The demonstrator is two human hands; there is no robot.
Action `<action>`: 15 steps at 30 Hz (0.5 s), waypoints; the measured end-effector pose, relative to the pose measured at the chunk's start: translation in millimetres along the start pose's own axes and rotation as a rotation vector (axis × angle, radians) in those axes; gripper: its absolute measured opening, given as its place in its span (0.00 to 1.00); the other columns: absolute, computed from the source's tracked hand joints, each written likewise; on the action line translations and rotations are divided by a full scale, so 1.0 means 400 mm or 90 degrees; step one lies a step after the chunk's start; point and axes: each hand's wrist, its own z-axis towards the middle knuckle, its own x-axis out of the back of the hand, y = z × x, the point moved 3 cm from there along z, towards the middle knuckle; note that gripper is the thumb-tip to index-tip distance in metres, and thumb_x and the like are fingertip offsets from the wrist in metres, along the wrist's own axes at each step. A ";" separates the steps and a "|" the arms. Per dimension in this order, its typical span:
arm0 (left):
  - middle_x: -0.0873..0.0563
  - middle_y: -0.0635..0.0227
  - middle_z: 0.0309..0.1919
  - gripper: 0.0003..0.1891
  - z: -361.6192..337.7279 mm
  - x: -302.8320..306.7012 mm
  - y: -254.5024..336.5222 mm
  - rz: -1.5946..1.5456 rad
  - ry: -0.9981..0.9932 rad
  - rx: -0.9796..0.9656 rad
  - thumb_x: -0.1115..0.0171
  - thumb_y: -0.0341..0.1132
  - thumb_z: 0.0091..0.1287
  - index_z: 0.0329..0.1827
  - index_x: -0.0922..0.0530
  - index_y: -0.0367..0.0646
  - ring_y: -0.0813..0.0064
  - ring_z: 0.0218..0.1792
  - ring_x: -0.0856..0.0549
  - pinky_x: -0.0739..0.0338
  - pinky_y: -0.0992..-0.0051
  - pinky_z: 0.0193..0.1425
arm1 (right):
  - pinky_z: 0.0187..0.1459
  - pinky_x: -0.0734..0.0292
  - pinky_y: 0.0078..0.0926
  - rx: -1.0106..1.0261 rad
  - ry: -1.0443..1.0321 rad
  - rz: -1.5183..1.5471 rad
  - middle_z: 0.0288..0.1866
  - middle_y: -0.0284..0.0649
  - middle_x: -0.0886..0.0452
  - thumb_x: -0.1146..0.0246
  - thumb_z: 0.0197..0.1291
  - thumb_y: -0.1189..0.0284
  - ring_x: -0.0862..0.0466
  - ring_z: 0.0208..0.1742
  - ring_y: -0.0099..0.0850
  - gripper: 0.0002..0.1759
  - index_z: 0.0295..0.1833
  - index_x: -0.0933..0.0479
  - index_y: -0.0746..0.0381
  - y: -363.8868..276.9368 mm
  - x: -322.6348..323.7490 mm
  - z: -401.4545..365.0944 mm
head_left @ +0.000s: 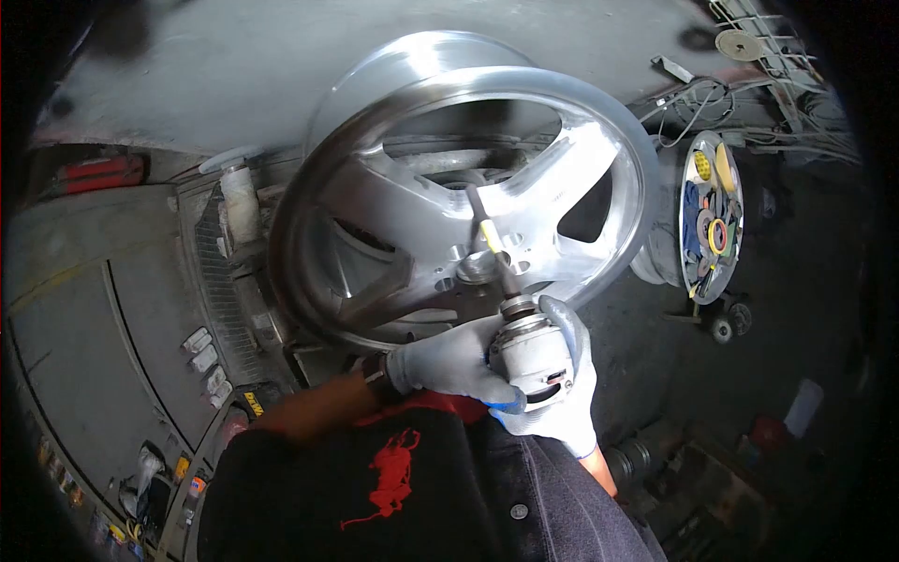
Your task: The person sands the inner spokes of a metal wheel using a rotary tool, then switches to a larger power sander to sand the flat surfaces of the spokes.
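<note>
My left hand (449, 362), in a grey glove, wraps round the near side of a grey straight grinder (532, 354). My right hand (573, 393), gloved in the same way, grips the tool's body from the other side. The grinder's narrow nose and shaft point away from me, with a yellow band (490, 236) near the tip. That tip overlaps the spokes near the hub of a bare metal car wheel rim (585, 155), which stands tilted in front of me. Parts of the fingers are hidden behind the tool.
At right, a round tray (734, 253) holds sanding discs and tape rolls. Cables (698, 103) hang on a rack at upper right. A white cylinder (241, 201) stands left of the rim, and a red case (101, 175) lies at far left. Several small boxes (204, 360) sit at lower left.
</note>
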 end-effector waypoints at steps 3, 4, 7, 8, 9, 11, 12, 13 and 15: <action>0.18 0.67 0.58 0.36 -0.022 -0.008 -0.014 -0.038 0.066 -0.023 0.25 0.26 0.55 0.68 0.31 0.40 0.75 0.59 0.21 0.26 0.69 0.66 | 0.59 0.21 0.37 0.033 -0.034 -0.027 0.59 0.52 0.20 0.19 0.38 0.62 0.14 0.57 0.43 0.55 0.72 0.37 0.68 0.000 0.000 0.007; 0.18 0.67 0.58 0.36 -0.019 -0.006 -0.016 -0.037 0.065 -0.022 0.25 0.26 0.55 0.68 0.31 0.40 0.75 0.59 0.21 0.26 0.69 0.66 | 0.59 0.21 0.37 0.033 -0.032 -0.027 0.59 0.52 0.20 0.19 0.38 0.62 0.14 0.57 0.43 0.55 0.72 0.37 0.68 0.001 0.001 0.006; 0.18 0.67 0.57 0.36 0.005 -0.001 -0.016 -0.007 0.042 -0.018 0.25 0.26 0.55 0.68 0.31 0.39 0.75 0.58 0.21 0.26 0.69 0.66 | 0.60 0.22 0.37 -0.004 -0.003 -0.008 0.59 0.52 0.19 0.19 0.38 0.61 0.16 0.59 0.42 0.54 0.72 0.36 0.68 0.008 0.012 -0.001; 0.18 0.67 0.57 0.36 0.020 0.000 -0.015 0.015 0.022 -0.023 0.24 0.27 0.55 0.68 0.31 0.39 0.76 0.58 0.21 0.26 0.69 0.66 | 0.62 0.23 0.37 -0.017 0.015 0.017 0.59 0.50 0.20 0.19 0.40 0.62 0.17 0.60 0.40 0.54 0.72 0.37 0.68 0.017 0.018 -0.011; 0.19 0.68 0.57 0.36 0.033 0.000 -0.014 0.036 0.003 -0.028 0.24 0.28 0.56 0.68 0.31 0.39 0.76 0.58 0.21 0.25 0.70 0.66 | 0.62 0.23 0.37 -0.018 0.015 0.015 0.59 0.50 0.20 0.19 0.40 0.62 0.17 0.60 0.40 0.54 0.72 0.37 0.68 0.013 0.018 -0.014; 0.19 0.68 0.56 0.36 0.043 -0.002 -0.018 0.023 -0.020 -0.025 0.24 0.29 0.56 0.68 0.31 0.39 0.76 0.57 0.21 0.25 0.70 0.66 | 0.63 0.24 0.37 -0.020 0.036 -0.003 0.60 0.49 0.20 0.19 0.40 0.63 0.17 0.60 0.39 0.53 0.72 0.37 0.69 0.002 0.020 -0.019; 0.18 0.68 0.57 0.36 0.041 -0.002 -0.023 -0.007 -0.030 -0.029 0.23 0.29 0.56 0.68 0.31 0.39 0.76 0.57 0.21 0.26 0.70 0.66 | 0.64 0.25 0.36 -0.058 0.029 0.016 0.61 0.50 0.21 0.19 0.40 0.63 0.17 0.60 0.39 0.53 0.71 0.36 0.69 0.006 0.026 -0.021; 0.18 0.68 0.57 0.37 0.037 -0.002 -0.026 -0.037 -0.040 -0.032 0.23 0.29 0.56 0.68 0.31 0.39 0.76 0.58 0.21 0.26 0.70 0.67 | 0.64 0.25 0.36 -0.058 0.029 0.017 0.61 0.50 0.21 0.19 0.40 0.63 0.17 0.60 0.39 0.53 0.71 0.36 0.69 0.007 0.022 -0.019; 0.19 0.67 0.58 0.37 0.014 -0.002 -0.022 -0.009 -0.019 -0.012 0.23 0.29 0.55 0.69 0.32 0.39 0.76 0.59 0.21 0.27 0.69 0.68 | 0.65 0.25 0.36 -0.011 0.022 0.039 0.61 0.50 0.21 0.18 0.38 0.62 0.17 0.61 0.39 0.54 0.71 0.36 0.69 0.003 0.008 -0.013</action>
